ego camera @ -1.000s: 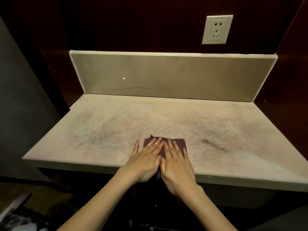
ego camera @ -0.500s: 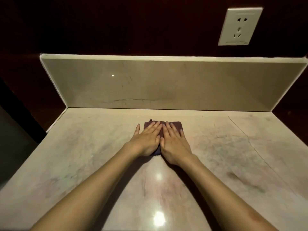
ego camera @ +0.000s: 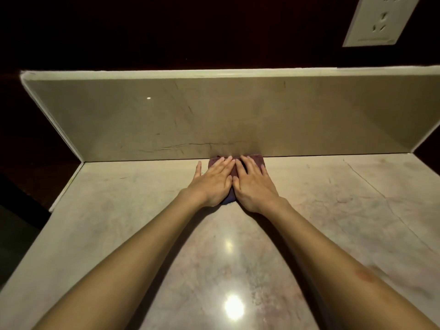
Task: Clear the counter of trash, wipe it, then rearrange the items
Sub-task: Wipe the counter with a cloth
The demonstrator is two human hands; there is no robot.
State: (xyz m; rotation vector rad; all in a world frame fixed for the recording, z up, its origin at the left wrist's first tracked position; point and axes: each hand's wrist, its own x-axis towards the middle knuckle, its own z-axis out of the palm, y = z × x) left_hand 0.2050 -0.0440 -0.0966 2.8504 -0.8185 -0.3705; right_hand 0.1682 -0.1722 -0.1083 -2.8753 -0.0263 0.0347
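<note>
- We have both hands flat on a folded dark cloth, pressing it onto the bench; we judge this to be the wiping step.
- Our left hand lies with straight fingers on the left half of the cloth, its thumb spread out onto bare stone.
- Our right hand lies just beside it, fingers straight, covering the right half; the two hands touch along their inner edges.
- Neither hand grips or pinches the cloth; both are flat and simply bear down on it.
- The cloth sits against the foot of the backsplash, a little right of its middle, and only its far edge and a small near corner show past our hands.
- A white wall socket is above the backsplash, toward its right end.
- No trash or other items are in view, so clearing looks done and rearranging not yet begun.
- The stone well to the right of the cloth, away from the backsplash, shows faint marks and a thin crack.
- With the cloth at the backsplash, the next move in our view calls for drawing it toward us or sideways along that edge, keeping even pressure so it does not bunch.
</note>
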